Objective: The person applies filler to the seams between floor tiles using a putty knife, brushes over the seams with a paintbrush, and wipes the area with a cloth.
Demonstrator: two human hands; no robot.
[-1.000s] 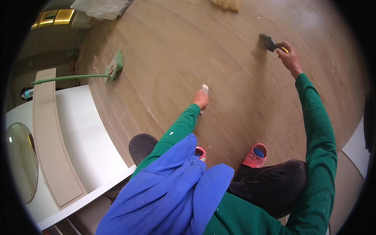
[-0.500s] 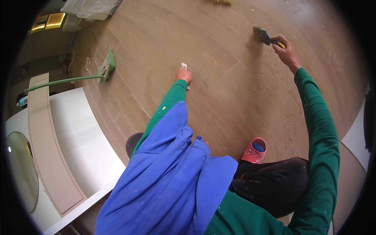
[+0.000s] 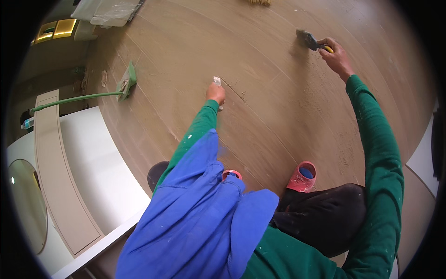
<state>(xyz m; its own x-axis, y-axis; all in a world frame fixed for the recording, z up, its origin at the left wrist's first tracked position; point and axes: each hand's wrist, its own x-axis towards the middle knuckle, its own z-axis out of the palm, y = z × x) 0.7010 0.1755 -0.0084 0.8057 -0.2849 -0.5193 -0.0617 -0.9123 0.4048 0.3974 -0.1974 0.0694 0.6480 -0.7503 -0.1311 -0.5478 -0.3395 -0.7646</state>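
My right hand (image 3: pixel 335 58), out over the floor at the far right, is closed around the black-and-yellow handle of a dusting brush (image 3: pixel 306 40). The brush's bristles point left, low over the floorboards. Nearer the middle, my left hand (image 3: pixel 215 93) forms a fist around a small white object (image 3: pixel 217 80) whose ends show above and below the fingers; its kind cannot be made out. Just right of that fist runs a thin line of dirt (image 3: pixel 237 90) along a floor joint. More dust and crumbs (image 3: pixel 344 135) lie scattered below my right hand.
A green long-handled dustpan (image 3: pixel 126 83) with debris in it stands at the left. Beside it is a white and beige cabinet (image 3: pixel 69 176). Plastic-wrapped items (image 3: pixel 109 10) lie at the far left, and straw broom bristles (image 3: pixel 260 2) show at the top edge. My feet wear red clogs (image 3: pixel 303 177).
My right hand has shifted slightly left with the brush. My left hand sits a little lower and further left, and more of the dirt line and my left clog now show.
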